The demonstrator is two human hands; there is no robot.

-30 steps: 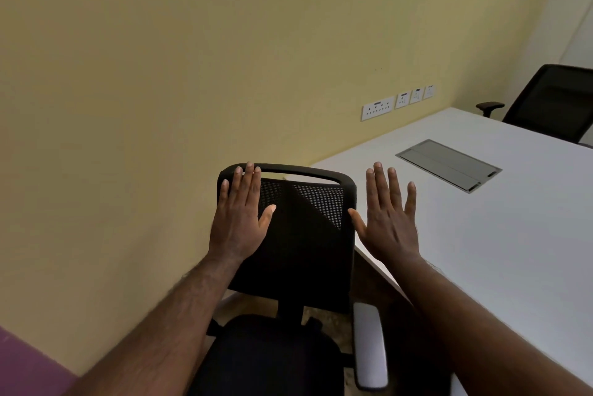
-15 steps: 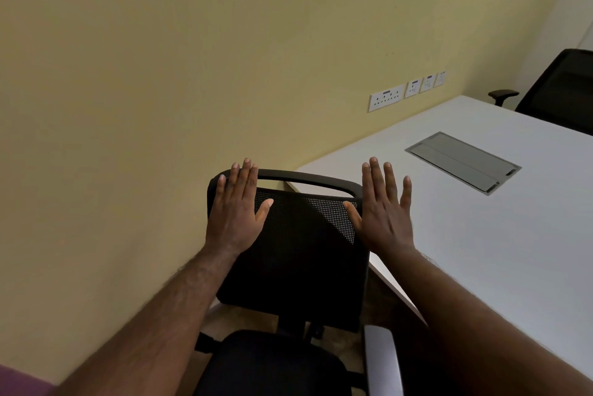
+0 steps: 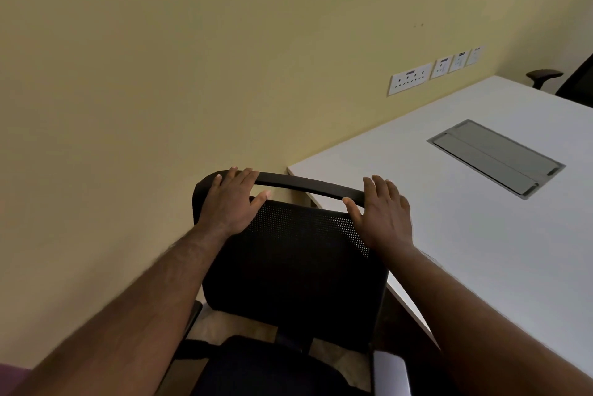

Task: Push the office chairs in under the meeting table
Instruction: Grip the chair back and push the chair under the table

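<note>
Black mesh-backed office chair (image 3: 298, 254): both hands, left (image 3: 229, 203) and right (image 3: 383, 216), lie flat-fingered on its curved top rail.

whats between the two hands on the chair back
In the head view, the left hand and right hand are joined only by the chair's black top bar, with the mesh backrest just below it.

black mesh chair (image 3: 298, 261) beside white table (image 3: 481, 235)
</note>
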